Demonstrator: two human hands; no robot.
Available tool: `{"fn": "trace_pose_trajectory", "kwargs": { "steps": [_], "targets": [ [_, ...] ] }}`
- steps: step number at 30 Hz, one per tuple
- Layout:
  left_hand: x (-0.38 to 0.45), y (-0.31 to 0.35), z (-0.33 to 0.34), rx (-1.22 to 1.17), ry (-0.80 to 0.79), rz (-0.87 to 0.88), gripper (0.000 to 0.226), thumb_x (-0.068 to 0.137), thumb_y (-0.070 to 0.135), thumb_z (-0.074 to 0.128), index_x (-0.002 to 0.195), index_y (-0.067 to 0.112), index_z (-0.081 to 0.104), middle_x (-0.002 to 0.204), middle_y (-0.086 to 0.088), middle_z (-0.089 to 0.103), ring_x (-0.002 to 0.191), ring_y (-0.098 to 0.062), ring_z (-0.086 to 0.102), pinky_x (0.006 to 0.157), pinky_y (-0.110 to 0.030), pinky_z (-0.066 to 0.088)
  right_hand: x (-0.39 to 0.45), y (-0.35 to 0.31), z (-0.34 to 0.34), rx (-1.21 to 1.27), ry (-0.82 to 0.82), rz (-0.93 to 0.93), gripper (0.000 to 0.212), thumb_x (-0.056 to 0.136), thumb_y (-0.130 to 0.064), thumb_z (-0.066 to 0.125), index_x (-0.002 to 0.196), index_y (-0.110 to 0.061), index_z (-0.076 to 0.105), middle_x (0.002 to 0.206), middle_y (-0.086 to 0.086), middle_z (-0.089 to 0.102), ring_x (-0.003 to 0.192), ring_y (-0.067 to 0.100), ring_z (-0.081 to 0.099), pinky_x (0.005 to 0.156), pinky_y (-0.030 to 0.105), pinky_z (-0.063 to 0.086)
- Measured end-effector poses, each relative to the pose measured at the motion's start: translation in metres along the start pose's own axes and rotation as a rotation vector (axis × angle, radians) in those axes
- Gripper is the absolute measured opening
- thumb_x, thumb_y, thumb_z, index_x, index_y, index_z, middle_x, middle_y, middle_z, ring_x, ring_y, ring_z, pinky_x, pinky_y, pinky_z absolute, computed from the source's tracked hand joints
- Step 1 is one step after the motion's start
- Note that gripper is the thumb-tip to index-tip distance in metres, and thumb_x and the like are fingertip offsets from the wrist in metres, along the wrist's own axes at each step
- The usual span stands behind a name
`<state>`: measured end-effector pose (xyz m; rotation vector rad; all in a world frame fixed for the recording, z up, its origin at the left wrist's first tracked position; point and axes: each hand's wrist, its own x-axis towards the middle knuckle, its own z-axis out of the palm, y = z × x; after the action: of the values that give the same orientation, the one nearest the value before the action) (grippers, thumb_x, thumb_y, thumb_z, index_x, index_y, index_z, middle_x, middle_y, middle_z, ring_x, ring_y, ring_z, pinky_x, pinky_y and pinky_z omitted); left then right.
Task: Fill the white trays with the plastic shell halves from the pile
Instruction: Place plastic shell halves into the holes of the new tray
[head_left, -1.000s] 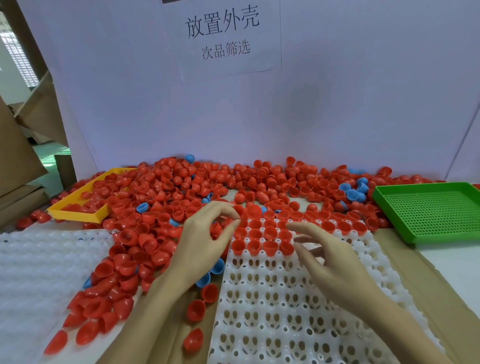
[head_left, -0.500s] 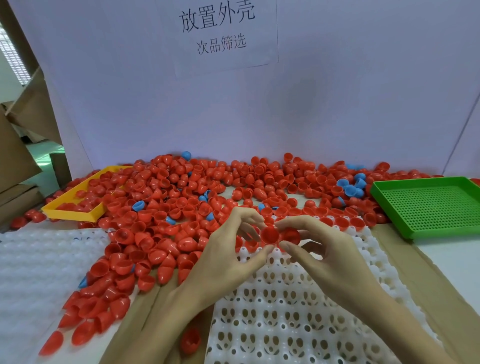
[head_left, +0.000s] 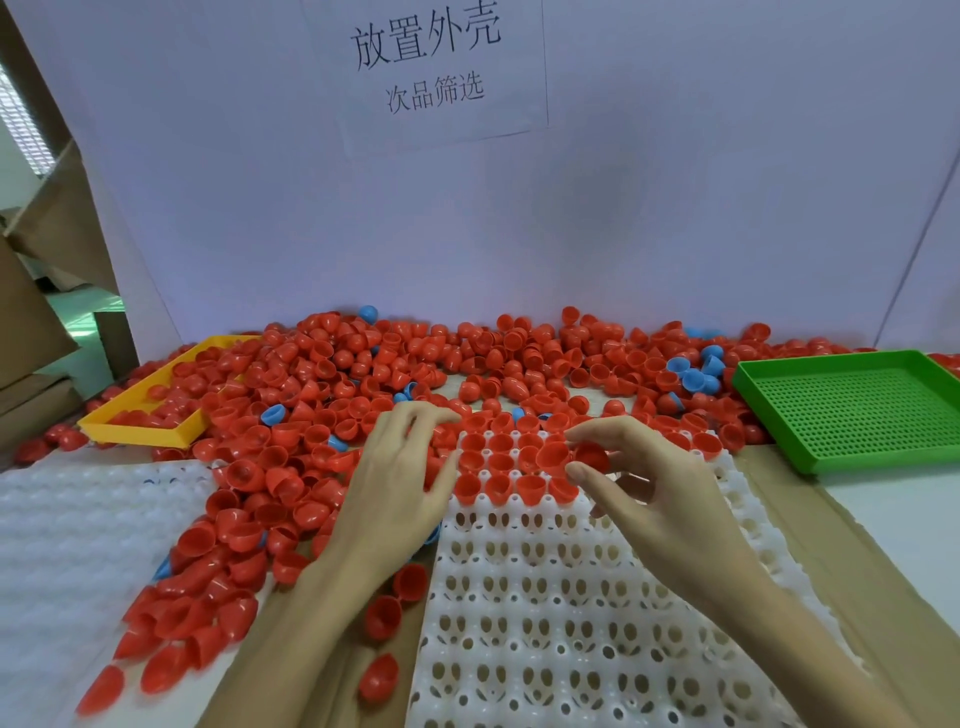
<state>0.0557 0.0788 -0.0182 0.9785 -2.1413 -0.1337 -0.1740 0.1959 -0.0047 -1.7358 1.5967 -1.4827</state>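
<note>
A big pile of red shell halves (head_left: 332, 395), with a few blue ones mixed in, covers the back and left of the table. In front of me lies a white tray (head_left: 571, 597) with rows of holes; its far rows hold red shells (head_left: 498, 462). My right hand (head_left: 654, 499) pinches a red shell half (head_left: 589, 457) between thumb and forefinger just over the tray's filled rows. My left hand (head_left: 400, 483) reaches over the tray's left edge, its fingers spread and loosely bent on the pile's shells, holding nothing that I can see.
A second white tray (head_left: 78, 545) lies at the left. A yellow tray (head_left: 145, 431) sits half buried in shells at the back left, and a green perforated tray (head_left: 852, 410) at the right. A white wall with a printed sign (head_left: 431, 62) closes the back. Loose red shells (head_left: 382, 675) lie near my left forearm.
Half a second ago both hands met over one red shell. Now the right hand holds it alone, and the left hand has drawn away left onto the pile.
</note>
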Motion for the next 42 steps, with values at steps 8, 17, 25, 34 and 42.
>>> {"fn": "trace_pose_trajectory", "kwargs": {
  "steps": [8, 17, 25, 34, 42],
  "targets": [
    [-0.010, 0.037, 0.010, -0.379, -0.114, 0.148, 0.023, 0.097, 0.037, 0.076, 0.117, 0.030, 0.068, 0.112, 0.016, 0.066, 0.109, -0.014, 0.066, 0.094, -0.021, 0.051, -0.002, -0.001, 0.005, 0.018, -0.050, 0.001, 0.026, 0.091, -0.032, 0.074, 0.117, -0.031, 0.070, 0.105, -0.017, 0.075, 0.092, 0.007, 0.075, 0.073, 0.025, 0.062],
    [-0.005, 0.026, 0.007, -0.359, 0.038, -0.090, 0.011, 0.095, 0.023, 0.076, 0.094, 0.029, 0.068, 0.098, 0.013, 0.065, 0.093, -0.014, 0.068, 0.081, -0.026, 0.056, -0.003, 0.002, 0.006, 0.035, -0.113, 0.039, 0.033, 0.095, -0.033, 0.071, 0.127, -0.036, 0.061, 0.112, -0.022, 0.070, 0.100, 0.006, 0.072, 0.078, 0.029, 0.062],
    [0.005, -0.006, -0.005, -0.583, 0.039, -0.359, 0.012, 0.101, 0.025, 0.068, 0.093, 0.018, 0.072, 0.089, 0.000, 0.075, 0.086, -0.015, 0.072, 0.088, -0.035, 0.058, -0.003, 0.002, 0.006, 0.013, -0.117, 0.036, 0.030, 0.102, -0.019, 0.064, 0.127, -0.033, 0.060, 0.109, -0.018, 0.071, 0.094, 0.008, 0.074, 0.075, 0.033, 0.063],
    [-0.004, 0.022, 0.001, -0.703, -0.246, -0.175, 0.013, 0.104, 0.030, 0.063, 0.097, 0.021, 0.068, 0.092, 0.000, 0.073, 0.092, -0.019, 0.072, 0.086, -0.026, 0.057, -0.004, 0.000, 0.006, 0.041, -0.149, -0.038, 0.054, 0.101, -0.027, 0.064, 0.146, -0.051, 0.048, 0.130, -0.023, 0.064, 0.108, 0.010, 0.071, 0.079, 0.030, 0.063],
    [-0.010, 0.037, 0.004, -0.794, -0.319, -0.129, 0.013, 0.108, 0.024, 0.059, 0.108, 0.015, 0.067, 0.095, -0.004, 0.068, 0.091, -0.022, 0.066, 0.084, -0.024, 0.055, -0.002, -0.001, 0.007, -0.106, -0.057, -0.128, 0.034, 0.097, -0.007, 0.069, 0.113, -0.036, 0.074, 0.117, -0.018, 0.065, 0.102, 0.012, 0.069, 0.072, 0.023, 0.059]
  ]
}}
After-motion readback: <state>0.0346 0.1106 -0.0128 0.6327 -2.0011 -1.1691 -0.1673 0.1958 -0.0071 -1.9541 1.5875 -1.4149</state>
